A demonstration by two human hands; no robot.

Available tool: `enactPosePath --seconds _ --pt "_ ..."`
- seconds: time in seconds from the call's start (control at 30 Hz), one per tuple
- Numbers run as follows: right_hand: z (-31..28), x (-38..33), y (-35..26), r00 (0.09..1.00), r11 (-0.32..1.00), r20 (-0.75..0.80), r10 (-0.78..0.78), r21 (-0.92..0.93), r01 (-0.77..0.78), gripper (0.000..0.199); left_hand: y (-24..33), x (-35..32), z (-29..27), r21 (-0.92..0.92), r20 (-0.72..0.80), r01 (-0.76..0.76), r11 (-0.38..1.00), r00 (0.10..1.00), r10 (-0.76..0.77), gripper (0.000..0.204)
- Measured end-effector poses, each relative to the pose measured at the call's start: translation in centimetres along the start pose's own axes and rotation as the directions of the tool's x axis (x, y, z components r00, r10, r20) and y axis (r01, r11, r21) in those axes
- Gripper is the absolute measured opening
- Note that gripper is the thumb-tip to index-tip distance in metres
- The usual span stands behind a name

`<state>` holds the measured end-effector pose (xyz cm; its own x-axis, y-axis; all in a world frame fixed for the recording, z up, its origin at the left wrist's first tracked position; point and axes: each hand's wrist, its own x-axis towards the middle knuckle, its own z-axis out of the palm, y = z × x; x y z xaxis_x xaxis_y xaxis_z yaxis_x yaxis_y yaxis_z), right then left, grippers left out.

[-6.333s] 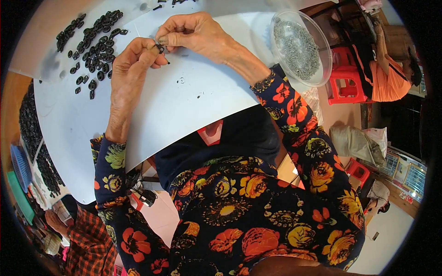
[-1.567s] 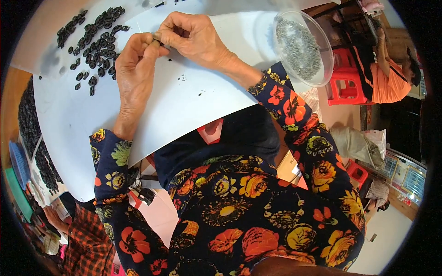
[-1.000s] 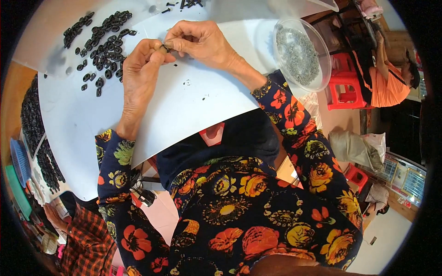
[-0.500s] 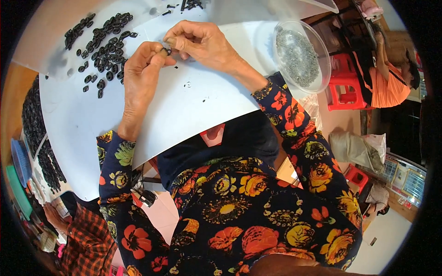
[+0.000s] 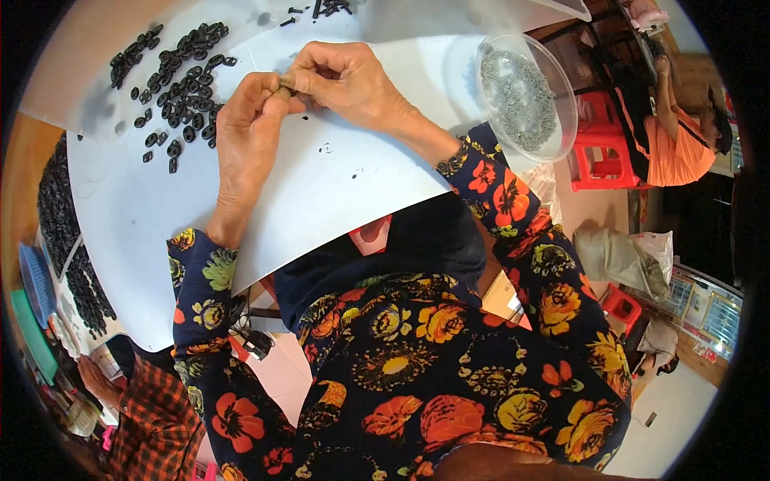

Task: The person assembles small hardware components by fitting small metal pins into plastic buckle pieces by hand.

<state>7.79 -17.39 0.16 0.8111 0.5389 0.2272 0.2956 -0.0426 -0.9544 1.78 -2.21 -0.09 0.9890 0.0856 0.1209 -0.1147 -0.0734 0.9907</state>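
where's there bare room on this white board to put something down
The widest free patch on the white board runs from below the pile of black pieces to its near edge, left of the left hand. A second lies under the right hand, reaching toward the clear bowl of grey pieces. The far left corner, around the pile, is crowded.

White work board (image 5: 337, 184), plain, flecked with small dark specks; black oval links (image 5: 180, 76) heaped on it; clear plastic bowl (image 5: 561, 88) filled with grey metal pieces (image 5: 517, 96); sleeves (image 5: 513, 192) and dress dark navy, patterned with orange, red and yellow flowers and green leaves; red plastic stool (image 5: 597, 144); orange top on a nearby person (image 5: 678, 140); red-and-black checked sleeve (image 5: 156, 425) at lower left; teal tray edge (image 5: 32, 337).
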Motion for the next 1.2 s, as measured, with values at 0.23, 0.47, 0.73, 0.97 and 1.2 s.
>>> enactPosePath --seconds 0.23,0.47,0.73,0.97,1.2 --pt "-0.79 0.09 -0.49 1.000 0.999 0.013 -0.016 0.041 0.016 0.013 0.01 -0.04 -0.12 -0.089 0.029 0.033 0.996 0.999 -0.030 0.006" --pt "-0.31 0.07 -0.37 1.000 0.999 0.008 0.002 -0.043 -0.002 0.013 -0.15 -0.20 0.17 -0.056 0.025 0.012 0.998 1.000 -0.011 0.006" --pt "-0.51 -0.09 -0.30 0.994 0.985 -0.004 0.109 0.137 -0.108 0.019 -0.46 0.15 -0.14 -0.081 0.020 -0.014 0.997 1.000 0.016 0.010" --pt "-0.65 0.04 -0.55 1.000 0.999 -0.010 0.026 0.026 -0.025 0.019 0.15 0.25 -0.04 -0.085 0.023 0.023 0.996 1.000 -0.021 0.008" --pt "-0.09 -0.09 -0.42 1.000 0.997 -0.017 0.020 0.079 -0.018 0.018 0.09 0.18 -0.03 -0.091 0.012 -0.010 0.996 1.000 0.011 0.008"
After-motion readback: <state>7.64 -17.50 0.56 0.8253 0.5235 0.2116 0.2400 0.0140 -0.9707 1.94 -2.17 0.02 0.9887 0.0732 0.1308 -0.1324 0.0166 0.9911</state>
